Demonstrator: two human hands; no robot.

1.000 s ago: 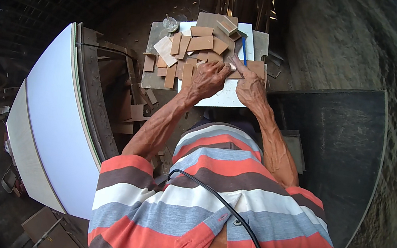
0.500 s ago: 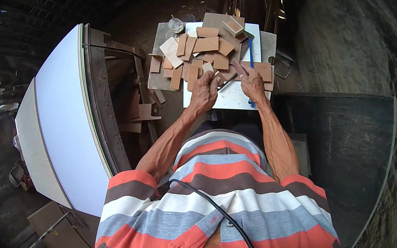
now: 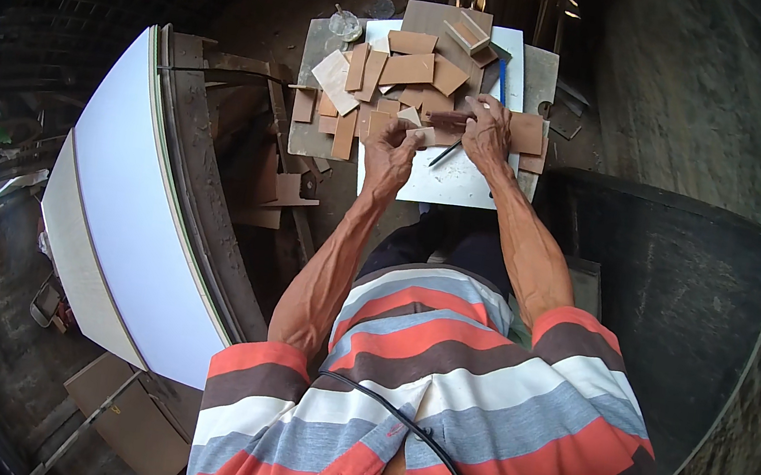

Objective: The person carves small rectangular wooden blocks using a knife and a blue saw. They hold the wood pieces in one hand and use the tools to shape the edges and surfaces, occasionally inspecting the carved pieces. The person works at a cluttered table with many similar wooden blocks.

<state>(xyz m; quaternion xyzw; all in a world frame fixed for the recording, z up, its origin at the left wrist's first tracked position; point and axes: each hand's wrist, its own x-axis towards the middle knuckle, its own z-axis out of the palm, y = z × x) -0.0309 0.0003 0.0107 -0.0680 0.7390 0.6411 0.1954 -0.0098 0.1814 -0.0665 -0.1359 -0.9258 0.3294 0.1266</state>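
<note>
My left hand (image 3: pixel 389 154) is closed, pinching a small pale piece of wood (image 3: pixel 425 135) between thumb and fingers. Just to its right, my right hand (image 3: pixel 487 138) grips a reddish-brown block (image 3: pixel 449 120) that points toward the left hand. Below the hands, a dark pencil-like stick (image 3: pixel 444 155) lies slanted on the white board (image 3: pixel 445 188). Many flat brown wood pieces (image 3: pixel 408 70) lie loosely piled beyond the hands. A small open wooden box shape (image 3: pixel 467 33) sits at the far end of the pile.
A glass jar (image 3: pixel 345 23) stands at the table's far left. A long blue tool (image 3: pixel 502 79) lies at the far right. To my left leans a large white panel (image 3: pixel 139 206); on the right is a dark board (image 3: pixel 671 295). A black cable (image 3: pixel 404 420) crosses my chest.
The dark stick has left my left hand and lies on the white board. My right hand has turned the reddish-brown block nearly level. The whole view has shifted slightly.
</note>
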